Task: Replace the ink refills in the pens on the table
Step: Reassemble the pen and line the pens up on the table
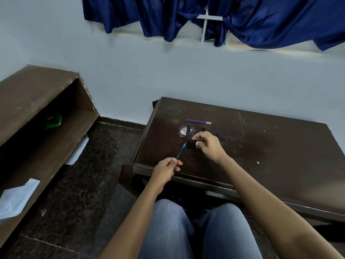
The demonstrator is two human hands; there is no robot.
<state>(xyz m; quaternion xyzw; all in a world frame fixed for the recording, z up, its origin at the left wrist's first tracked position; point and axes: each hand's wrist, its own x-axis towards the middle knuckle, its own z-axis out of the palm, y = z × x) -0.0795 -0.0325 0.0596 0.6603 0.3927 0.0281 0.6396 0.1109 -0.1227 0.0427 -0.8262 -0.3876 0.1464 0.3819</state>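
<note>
My left hand (166, 170) grips the lower end of a dark pen (183, 144) with a blue band, which points up and away over the dark wooden table (261, 156). My right hand (207, 144) pinches a small dark pen part (193, 141) just right of that pen. A loose blue ink refill (198, 121) with a pale tip lies flat farther back on the table. Behind my right hand, the ends of two more dark and blue pen pieces (217, 133) show; the rest of them is hidden.
A pale round stain (183, 130) marks the tabletop under the pen tip. A brown shelf unit (37, 116) stands at the left with a green object (54, 121) and white papers (16, 199) on it. Dark speckled floor lies between. Blue curtains (261, 19) hang on the far wall.
</note>
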